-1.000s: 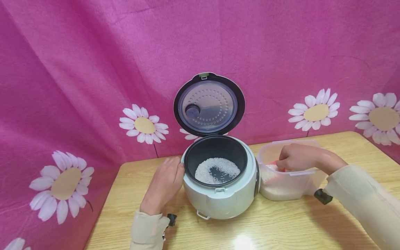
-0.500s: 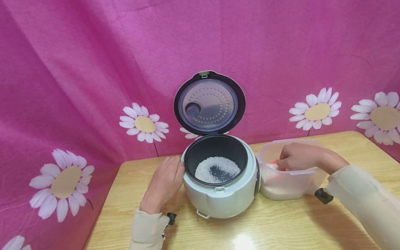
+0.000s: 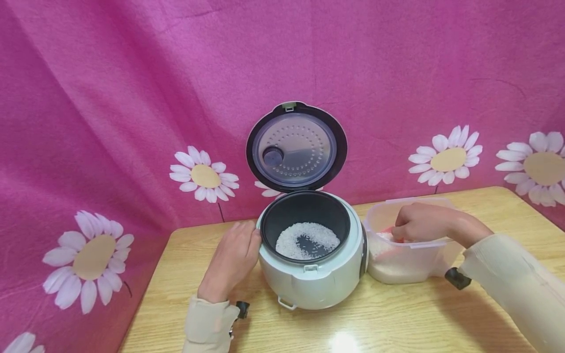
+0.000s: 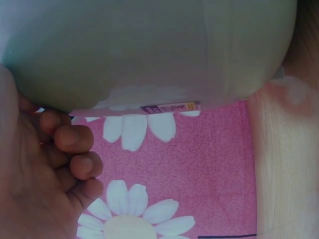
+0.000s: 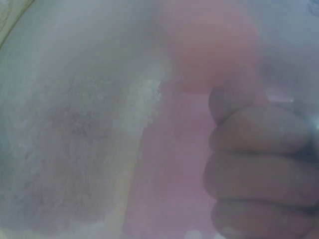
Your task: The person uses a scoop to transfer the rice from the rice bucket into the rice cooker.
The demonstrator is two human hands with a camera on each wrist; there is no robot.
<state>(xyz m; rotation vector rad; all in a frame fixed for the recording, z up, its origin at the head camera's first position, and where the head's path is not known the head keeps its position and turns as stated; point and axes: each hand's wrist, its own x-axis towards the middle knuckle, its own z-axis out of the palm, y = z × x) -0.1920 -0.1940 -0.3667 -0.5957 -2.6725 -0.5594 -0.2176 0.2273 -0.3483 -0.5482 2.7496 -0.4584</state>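
Observation:
A pale green rice cooker (image 3: pixel 311 289) stands with its lid (image 3: pixel 295 149) raised; white rice (image 3: pixel 293 240) lies around part of the dark inner pot's bottom. My left hand (image 3: pixel 231 260) holds the cooker's left side near the rim; the left wrist view shows its fingers (image 4: pixel 75 138) curled beside the pale body. Inside a clear plastic container (image 3: pixel 397 267) of rice, my right hand (image 3: pixel 421 222) grips a red scoop (image 3: pixel 388 229). Through the cloudy container wall, the right wrist view shows curled fingers (image 5: pixel 256 177) under the red shape. The scoop's handle is hidden by the hand.
The wooden table (image 3: pixel 379 323) carries both vessels, the container close against the cooker's right side. A pink cloth (image 3: pixel 375 73) with white daisies hangs behind and at the left. The cooker's white handle (image 3: pixel 287 303) juts out at its front.

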